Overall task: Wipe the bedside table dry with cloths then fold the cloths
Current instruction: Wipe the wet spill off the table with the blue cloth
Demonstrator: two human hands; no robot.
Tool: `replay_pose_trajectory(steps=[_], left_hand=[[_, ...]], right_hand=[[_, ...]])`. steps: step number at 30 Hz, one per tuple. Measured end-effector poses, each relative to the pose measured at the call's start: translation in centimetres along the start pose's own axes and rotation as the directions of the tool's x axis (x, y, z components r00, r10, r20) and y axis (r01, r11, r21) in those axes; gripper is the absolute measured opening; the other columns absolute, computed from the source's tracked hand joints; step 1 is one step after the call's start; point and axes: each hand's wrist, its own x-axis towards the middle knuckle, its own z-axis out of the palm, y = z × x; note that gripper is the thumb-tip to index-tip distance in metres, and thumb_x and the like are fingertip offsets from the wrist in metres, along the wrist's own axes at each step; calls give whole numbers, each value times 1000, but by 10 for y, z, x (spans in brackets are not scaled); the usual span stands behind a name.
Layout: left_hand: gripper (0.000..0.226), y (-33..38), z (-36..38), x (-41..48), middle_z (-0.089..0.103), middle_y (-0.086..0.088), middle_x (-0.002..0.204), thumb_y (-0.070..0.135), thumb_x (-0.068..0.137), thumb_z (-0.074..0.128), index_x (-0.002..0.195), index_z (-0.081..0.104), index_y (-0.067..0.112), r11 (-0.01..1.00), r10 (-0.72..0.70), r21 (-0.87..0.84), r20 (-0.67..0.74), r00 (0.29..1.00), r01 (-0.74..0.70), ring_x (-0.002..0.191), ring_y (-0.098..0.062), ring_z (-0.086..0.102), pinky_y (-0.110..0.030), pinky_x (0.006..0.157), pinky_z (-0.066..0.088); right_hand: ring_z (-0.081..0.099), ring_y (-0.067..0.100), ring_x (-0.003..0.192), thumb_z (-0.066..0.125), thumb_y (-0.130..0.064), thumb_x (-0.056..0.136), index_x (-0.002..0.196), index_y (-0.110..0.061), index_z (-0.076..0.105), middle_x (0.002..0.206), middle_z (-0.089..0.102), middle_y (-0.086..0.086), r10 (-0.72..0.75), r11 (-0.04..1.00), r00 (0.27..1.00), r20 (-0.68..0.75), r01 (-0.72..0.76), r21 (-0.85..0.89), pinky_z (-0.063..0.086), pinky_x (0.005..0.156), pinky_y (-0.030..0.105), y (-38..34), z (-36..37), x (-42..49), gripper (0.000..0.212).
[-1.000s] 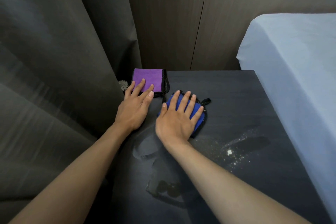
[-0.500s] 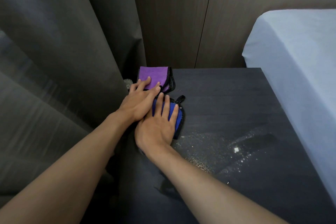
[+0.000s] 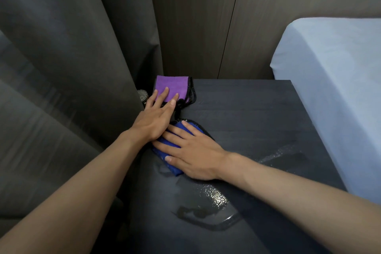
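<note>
- step: wiping, i'd say. right hand [image 3: 193,150] flat, fingers spread, pressing the blue cloth [image 3: 175,168] on the bedside table [image 3: 257,113], near its left edge.
- left hand [image 3: 156,117] flat & open, fingertips on the purple cloth [image 3: 172,86], folded at the back-left corner; grips nothing.
- next: prob sweep the blue cloth twd the water [image 3: 214,196] at the front, not yet dried.
- count: 2 cloths, 2 hands, 1 table, wet patches at front & right.
</note>
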Motion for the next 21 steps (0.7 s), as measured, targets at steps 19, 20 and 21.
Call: replay_pose_trajectory(steps=[19,20,21], left_hand=[[55,-5,14,-3,2,19,166,61,100,10,154,15,50,997,41,67,-182,982,-29,152,-8,-10,-57,115,28],[58,-6,14,-2,2,20,166,65,98,8,154,14,52,997,44,68,-181,982,-32,152,-8,-10,-59,115,29],[62,-8,14,-2,2,20,166,68,94,5,153,14,53,997,45,67,-180,983,-34,152,-7,-10,-61,114,29]], right_hand=[[-16,8,154,28,-33,110,159,-45,4,169,-7,-15,-50,996,975,218,65,-59,-6,125,46,96,-30,-108,56],[-17,8,154,28,-33,110,159,-45,3,169,-9,-15,-31,997,975,222,47,-67,-6,125,46,101,-30,-114,57],[-17,8,154,28,-32,110,159,-46,2,169,-10,-16,-8,997,975,223,24,-70,-7,125,46,106,-31,-121,57]])
